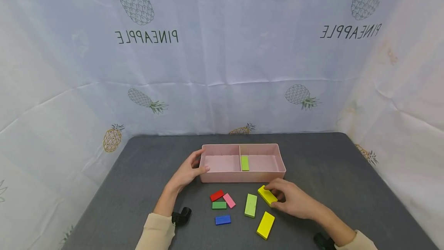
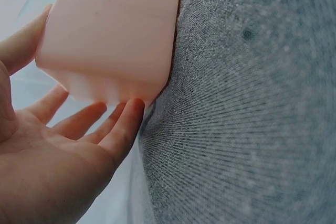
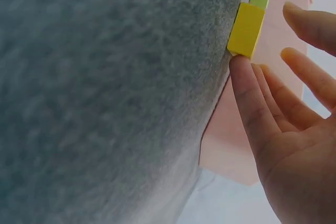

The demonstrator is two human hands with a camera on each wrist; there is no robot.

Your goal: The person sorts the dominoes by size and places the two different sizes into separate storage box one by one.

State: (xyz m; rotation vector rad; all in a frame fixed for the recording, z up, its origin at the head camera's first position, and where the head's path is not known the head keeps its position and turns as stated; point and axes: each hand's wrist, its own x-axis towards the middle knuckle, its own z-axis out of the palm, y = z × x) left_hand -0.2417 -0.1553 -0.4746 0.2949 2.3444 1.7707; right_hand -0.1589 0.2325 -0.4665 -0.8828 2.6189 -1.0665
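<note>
A pink two-compartment tray point(image 1: 243, 176) point(image 2: 115, 30) stands mid-table, with one light green block point(image 1: 244, 163) in its right half beside the divider. My left hand point(image 1: 201, 161) point(image 2: 79, 129) holds the tray's left end, thumb at the back corner and fingers at the front corner. My right hand point(image 1: 274, 194) point(image 3: 273, 93) pinches a yellow block point(image 1: 267, 195) point(image 3: 245, 29) that lies on the grey table point(image 1: 347, 184) just in front of the tray's right half. One fingertip presses its near end.
Loose blocks lie in front of the tray: red point(image 1: 217, 195), pink point(image 1: 229, 200), green point(image 1: 219, 205), blue point(image 1: 222, 219), light green point(image 1: 251, 205) and a second yellow point(image 1: 265, 225). A pineapple-print cloth hangs behind and on both sides of the table.
</note>
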